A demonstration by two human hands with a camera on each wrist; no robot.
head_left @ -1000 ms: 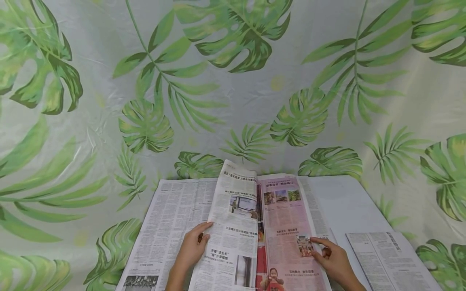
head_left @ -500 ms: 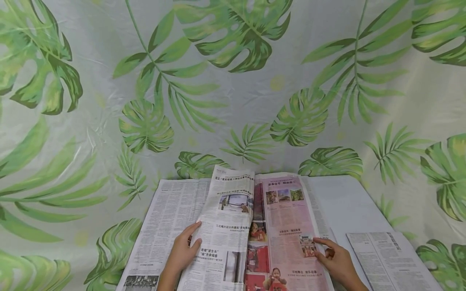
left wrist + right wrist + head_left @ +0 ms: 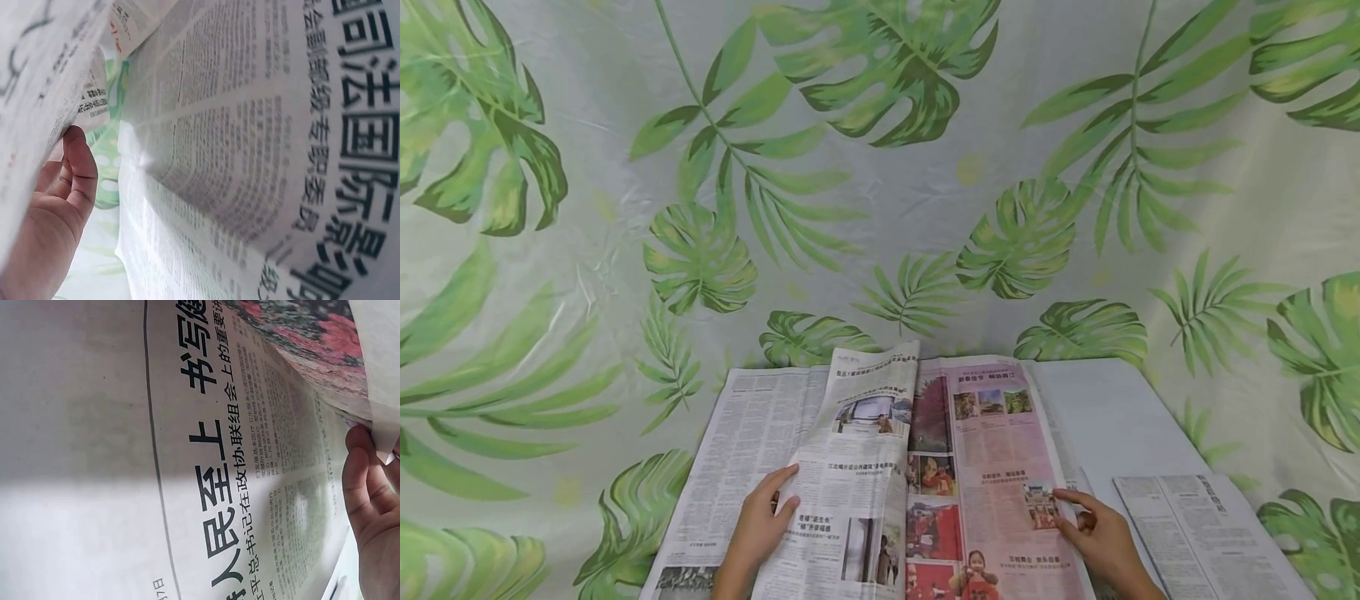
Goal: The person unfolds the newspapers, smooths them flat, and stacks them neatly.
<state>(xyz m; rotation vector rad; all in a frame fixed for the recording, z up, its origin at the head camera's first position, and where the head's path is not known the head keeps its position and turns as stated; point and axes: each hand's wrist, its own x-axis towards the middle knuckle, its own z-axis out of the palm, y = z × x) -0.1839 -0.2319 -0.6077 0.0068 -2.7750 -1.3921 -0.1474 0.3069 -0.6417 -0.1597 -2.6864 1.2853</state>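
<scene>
In the head view a newspaper (image 3: 850, 492) stands partly opened, its pages lifted off the sheets below. My left hand (image 3: 758, 517) pinches the outer edge of its left page. The left wrist view shows that thumb and the curled fingers (image 3: 81, 162) at the paper. On the other side, my right hand (image 3: 1101, 537) grips the edge of the pink right page (image 3: 1000, 450) between thumb and fingers, as the right wrist view confirms. Between the two pages a column of red photos (image 3: 932, 525) shows. Some fingers are hidden behind the paper.
Under the held pages lies another spread newspaper (image 3: 752, 442), reaching out to the left. A folded newspaper (image 3: 1195, 525) lies at the right on the white table (image 3: 1097, 408). Behind everything hangs a leaf-patterned sheet (image 3: 910, 192).
My left hand has moved left and slightly down with the left page, so the pages have spread and more red photos show. My right hand has shifted a little to the right.
</scene>
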